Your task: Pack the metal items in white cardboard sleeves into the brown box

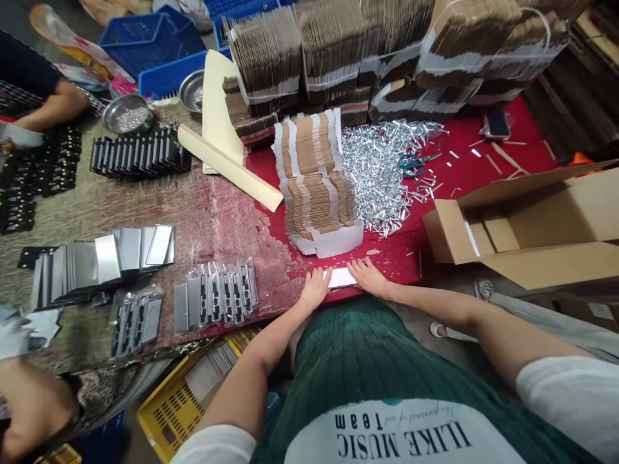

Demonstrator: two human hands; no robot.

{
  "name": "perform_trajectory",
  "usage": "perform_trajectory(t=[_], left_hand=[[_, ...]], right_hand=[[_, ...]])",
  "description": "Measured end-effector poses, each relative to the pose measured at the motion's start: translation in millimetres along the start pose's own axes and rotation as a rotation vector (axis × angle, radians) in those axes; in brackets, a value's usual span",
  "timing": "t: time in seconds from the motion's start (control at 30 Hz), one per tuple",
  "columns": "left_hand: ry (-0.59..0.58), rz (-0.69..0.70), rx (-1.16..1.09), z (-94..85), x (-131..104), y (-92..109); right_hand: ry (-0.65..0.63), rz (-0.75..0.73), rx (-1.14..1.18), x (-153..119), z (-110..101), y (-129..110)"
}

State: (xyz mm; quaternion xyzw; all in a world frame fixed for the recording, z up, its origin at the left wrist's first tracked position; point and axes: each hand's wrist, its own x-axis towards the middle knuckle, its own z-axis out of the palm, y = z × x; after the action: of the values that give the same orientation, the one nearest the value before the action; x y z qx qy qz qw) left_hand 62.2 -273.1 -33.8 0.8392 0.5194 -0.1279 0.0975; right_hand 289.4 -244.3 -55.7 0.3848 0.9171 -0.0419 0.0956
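A small white rectangular piece (341, 278), perhaps a slim carton, lies at the table's front edge. My left hand (316, 288) holds its left end, with the fingers curled over it. At the opposite end, my right hand (368, 277) grips it the same way. Just beyond my hands sit stacked folded cardboard pieces (314, 200) with white paper around them. To the right of that stack spreads a heap of shiny bent metal pieces (374, 171), with teal-handled scissors (412, 165) on its right side.
An open cardboard box (520, 222) stands at the right. Bundled cardboard (333, 48) lines the back. Bagged metal parts (217, 296) and metal plates (77, 267) lie left. Co-workers' gloved hands (13, 338) reach in at far left. A yellow crate (171, 409) is below the table.
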Motion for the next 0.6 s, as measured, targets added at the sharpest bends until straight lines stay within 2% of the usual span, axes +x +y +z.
perform_trajectory(t=[0.13,0.3,0.47,0.6], left_hand=[[0.005,-0.002,-0.018,-2.0,1,-2],[0.013,-0.022,-0.054,-2.6,0,-1],[-0.009,-0.05,-0.111,-6.4,0,4],[-0.031,-0.068,-0.237,-17.4,7,-7]], right_hand=[[-0.01,0.059,0.025,3,-4,-6],[0.048,-0.07,0.131,10,-8,-28],[0.031,-0.07,0.2,9,-7,-39],[-0.009,-0.007,0.304,29,-33,-33]])
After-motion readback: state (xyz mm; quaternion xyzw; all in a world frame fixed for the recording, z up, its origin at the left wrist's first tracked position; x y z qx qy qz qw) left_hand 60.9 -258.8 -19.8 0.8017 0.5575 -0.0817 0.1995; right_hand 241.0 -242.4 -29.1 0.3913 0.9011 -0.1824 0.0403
